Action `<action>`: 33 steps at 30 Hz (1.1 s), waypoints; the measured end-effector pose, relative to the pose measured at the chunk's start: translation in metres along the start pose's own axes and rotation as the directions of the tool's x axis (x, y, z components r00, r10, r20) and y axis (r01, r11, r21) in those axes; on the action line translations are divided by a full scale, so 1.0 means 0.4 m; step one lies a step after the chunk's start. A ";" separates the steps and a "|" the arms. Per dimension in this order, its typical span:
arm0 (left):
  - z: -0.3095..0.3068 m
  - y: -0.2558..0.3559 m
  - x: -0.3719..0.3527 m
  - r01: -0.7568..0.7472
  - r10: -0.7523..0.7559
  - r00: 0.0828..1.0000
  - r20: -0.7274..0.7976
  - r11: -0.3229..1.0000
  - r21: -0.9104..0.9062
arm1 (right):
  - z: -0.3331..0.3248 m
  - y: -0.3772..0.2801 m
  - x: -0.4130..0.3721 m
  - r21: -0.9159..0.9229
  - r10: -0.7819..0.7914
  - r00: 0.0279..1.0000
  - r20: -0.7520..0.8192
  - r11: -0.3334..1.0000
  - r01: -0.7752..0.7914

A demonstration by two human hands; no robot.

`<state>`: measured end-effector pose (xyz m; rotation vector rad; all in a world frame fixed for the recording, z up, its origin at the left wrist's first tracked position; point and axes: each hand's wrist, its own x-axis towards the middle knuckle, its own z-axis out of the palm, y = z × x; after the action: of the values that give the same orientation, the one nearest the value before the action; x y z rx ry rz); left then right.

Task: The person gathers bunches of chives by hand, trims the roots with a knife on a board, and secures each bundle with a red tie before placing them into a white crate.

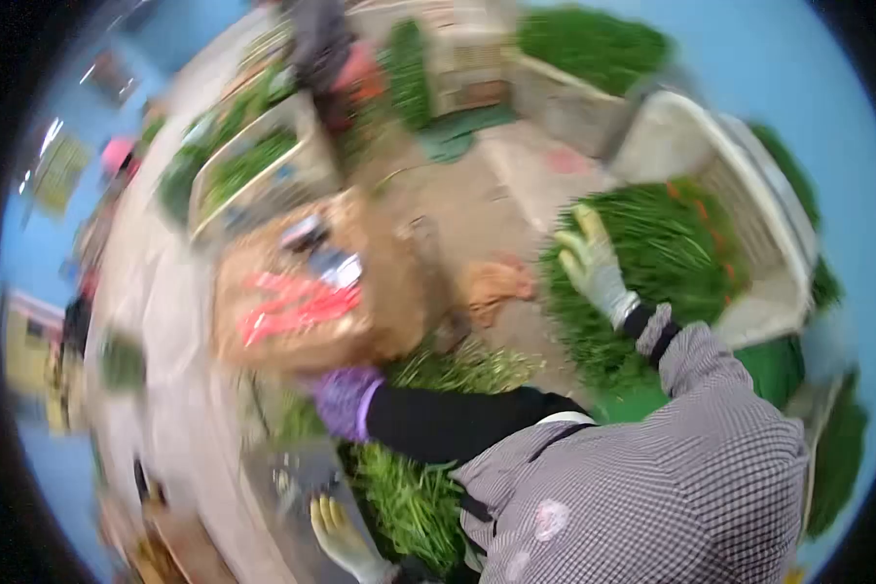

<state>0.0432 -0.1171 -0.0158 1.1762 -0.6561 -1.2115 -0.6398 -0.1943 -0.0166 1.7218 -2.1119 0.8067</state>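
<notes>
My right hand (594, 268), in a pale glove with yellowish fingers, lies with spread fingers on a thick pile of long, thin green leaves (652, 238). The pile fills a white plastic crate (793, 234) lying beside me. Lower down, my gloved left hand (346, 545) is held open, fingers stretched, over the edge of a grey board or tray (302, 487). I see nothing in it. Loose long green leaves (409, 501) lie just to the right of that hand. Motion blur softens much of the view.
A brown cardboard box (389, 282) carries red strips (297, 304) and small blurred items. My leg with a purple shoe cover (346, 401) reaches toward it. More crates of greens (263, 185) stand around. Another person (321, 49) is at the top.
</notes>
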 end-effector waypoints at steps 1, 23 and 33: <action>0.065 0.030 -0.029 -0.013 0.019 0.995 -0.097 0.998 0.056 | 0.002 -0.168 0.036 0.296 -0.113 0.990 0.080 0.952 0.084; -0.220 0.033 -0.422 0.026 0.097 0.578 -0.811 0.990 0.137 | 0.379 -1.550 -0.312 0.823 -0.931 -0.015 0.365 0.315 0.472; -0.434 -0.129 0.234 0.537 0.408 0.762 -0.503 0.035 0.843 | 0.347 -1.474 0.022 0.750 -0.838 0.155 0.523 0.365 -0.552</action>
<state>0.2057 -0.1440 -0.1360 2.7818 -0.9085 0.0201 -0.0572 -0.3570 0.0153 4.2572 -1.5619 0.9376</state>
